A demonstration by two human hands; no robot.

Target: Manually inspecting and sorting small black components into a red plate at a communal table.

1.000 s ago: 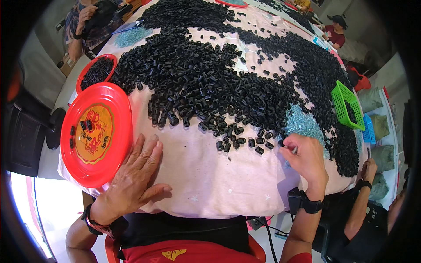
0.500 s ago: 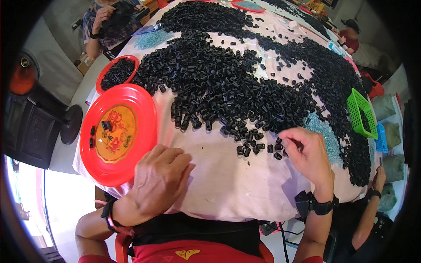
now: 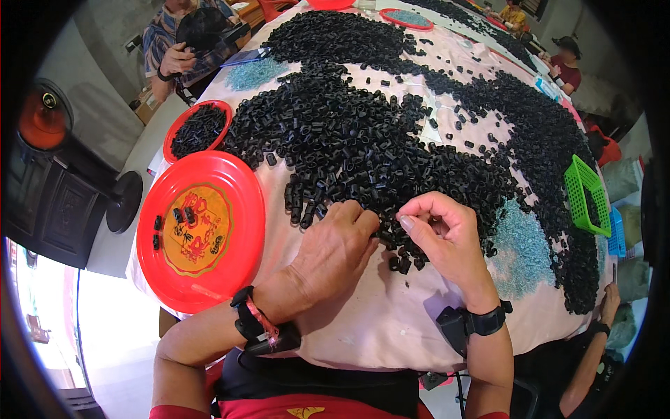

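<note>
We see red plate holding few black pieces; second red plate full. Left hand curled, right hand pinching at black pile; grip contents unclear.

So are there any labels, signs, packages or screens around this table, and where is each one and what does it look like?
Round gold emblem: printed in the middle of the big red plate left of the left hand, with red markings.
Cardboard box: on the floor at far left near a seated person, brown and mostly hidden.
No screens or signs show.
</note>
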